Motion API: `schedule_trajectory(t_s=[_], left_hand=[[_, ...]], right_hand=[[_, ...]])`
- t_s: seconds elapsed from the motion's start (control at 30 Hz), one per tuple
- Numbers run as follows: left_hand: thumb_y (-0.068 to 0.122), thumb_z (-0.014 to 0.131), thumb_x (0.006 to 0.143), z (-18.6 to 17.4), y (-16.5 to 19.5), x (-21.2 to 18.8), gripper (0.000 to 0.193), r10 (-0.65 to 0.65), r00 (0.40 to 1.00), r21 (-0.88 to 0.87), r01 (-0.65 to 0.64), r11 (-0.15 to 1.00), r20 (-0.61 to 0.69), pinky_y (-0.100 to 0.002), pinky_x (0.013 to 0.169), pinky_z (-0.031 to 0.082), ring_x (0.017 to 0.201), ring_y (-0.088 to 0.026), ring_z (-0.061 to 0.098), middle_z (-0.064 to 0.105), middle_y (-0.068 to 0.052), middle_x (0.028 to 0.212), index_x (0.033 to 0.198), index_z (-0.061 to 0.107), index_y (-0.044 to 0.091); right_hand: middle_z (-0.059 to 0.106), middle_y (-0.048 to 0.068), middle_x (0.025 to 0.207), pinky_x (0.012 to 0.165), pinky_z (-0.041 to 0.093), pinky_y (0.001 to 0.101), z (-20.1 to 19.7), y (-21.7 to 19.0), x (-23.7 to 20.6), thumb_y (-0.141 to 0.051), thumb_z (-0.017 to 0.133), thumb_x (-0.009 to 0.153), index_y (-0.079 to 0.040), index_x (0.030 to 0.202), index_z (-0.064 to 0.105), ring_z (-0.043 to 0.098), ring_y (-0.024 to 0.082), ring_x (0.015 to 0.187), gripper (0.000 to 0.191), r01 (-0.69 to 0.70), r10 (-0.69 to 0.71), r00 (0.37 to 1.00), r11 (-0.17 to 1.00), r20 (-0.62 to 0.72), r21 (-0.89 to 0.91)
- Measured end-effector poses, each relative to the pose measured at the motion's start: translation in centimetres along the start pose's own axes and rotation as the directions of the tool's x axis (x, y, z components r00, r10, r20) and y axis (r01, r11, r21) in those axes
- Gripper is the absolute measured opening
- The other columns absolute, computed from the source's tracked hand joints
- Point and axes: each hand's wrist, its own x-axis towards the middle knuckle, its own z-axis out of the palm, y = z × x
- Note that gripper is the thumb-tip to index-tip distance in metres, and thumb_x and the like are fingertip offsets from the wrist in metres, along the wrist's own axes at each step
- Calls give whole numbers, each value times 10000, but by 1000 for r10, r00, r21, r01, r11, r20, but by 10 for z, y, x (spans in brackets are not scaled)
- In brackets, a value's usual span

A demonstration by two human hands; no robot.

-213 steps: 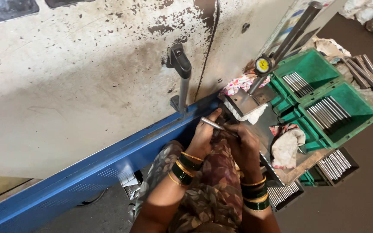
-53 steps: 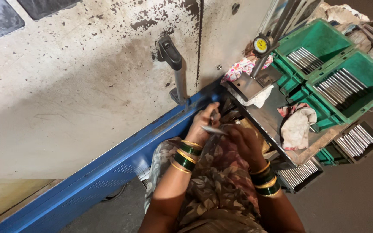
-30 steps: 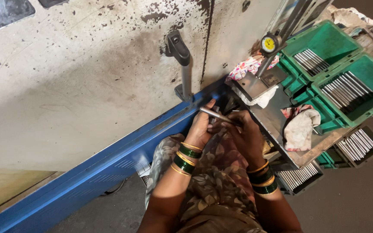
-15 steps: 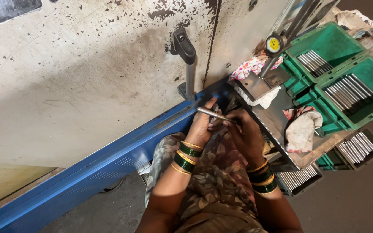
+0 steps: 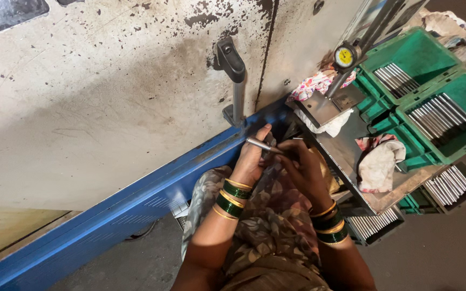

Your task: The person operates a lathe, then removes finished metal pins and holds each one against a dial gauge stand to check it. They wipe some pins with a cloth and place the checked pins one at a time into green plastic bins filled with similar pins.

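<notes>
A short shiny metal rod (image 5: 260,144) lies across the fingers of both hands, just in front of the blue base rail (image 5: 136,199) of a big machine. My left hand (image 5: 253,158) grips its left end. My right hand (image 5: 300,164) closes around its right end. Both wrists carry green and gold bangles. Under the hands lies my patterned brown garment (image 5: 268,226).
A stained white machine panel (image 5: 109,91) with a black lever handle (image 5: 230,59) fills the left. To the right stand a metal tray (image 5: 351,156) with rags, a yellow dial gauge (image 5: 344,56), green bins (image 5: 432,81) of metal rods and dark trays (image 5: 449,186) holding more rods.
My hands have stayed together on the rod near the blue rail, with small shifts of the fingers. The camera view has drifted slightly.
</notes>
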Motion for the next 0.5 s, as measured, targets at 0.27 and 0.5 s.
schedule_trajectory(t_s=[0.27, 0.5], left_hand=[[477, 678, 887, -1, -9, 9, 377, -1, 988, 340, 53, 939, -152, -265, 436, 361, 522, -105, 544, 590, 28, 649, 758, 643, 124], [421, 710, 957, -14, -18, 21, 399, 88, 995, 199, -97, 975, 54, -241, 512, 394, 556, -79, 499, 527, 43, 661, 750, 591, 102]], right_hand=[[641, 127, 796, 595, 469, 356, -1, 8, 9, -319, 799, 866, -16, 1022, 600, 622, 255, 677, 394, -110, 161, 983, 908, 94, -404], [583, 123, 577, 483, 411, 374, 1, 14, 19, -347, 775, 861, -17, 924, 704, 539, 268, 503, 344, -239, 293, 948, 914, 127, -327]])
